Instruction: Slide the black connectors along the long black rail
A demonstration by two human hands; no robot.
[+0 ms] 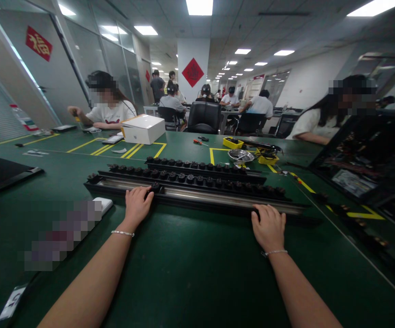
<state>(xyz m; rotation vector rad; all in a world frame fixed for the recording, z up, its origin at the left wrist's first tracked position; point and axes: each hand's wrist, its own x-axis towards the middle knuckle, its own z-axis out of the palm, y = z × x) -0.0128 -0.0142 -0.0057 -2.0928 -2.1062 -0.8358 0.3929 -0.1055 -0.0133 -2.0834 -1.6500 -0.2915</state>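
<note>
A long black rail (197, 195) with a shiny metal channel lies across the table in front of me. My left hand (138, 204) is closed over its front edge towards the left, beside a small black socket module (155, 187) seated in the channel. Farther right, my right hand (269, 227) holds the same edge, fingers bent over it and the thumb on the near side. The undersides of both hands are hidden. Just behind the rail runs a row of round black sockets (190, 178), with another socket row (184, 164) beyond it.
A phone-like slab (103, 205) lies left of my left arm. Behind the rails are a metal bowl (240, 156), yellow trays (233, 143), a screwdriver (198, 142) and a white box (144, 129). A large black open casing (357, 159) stands at right. People sit at both sides.
</note>
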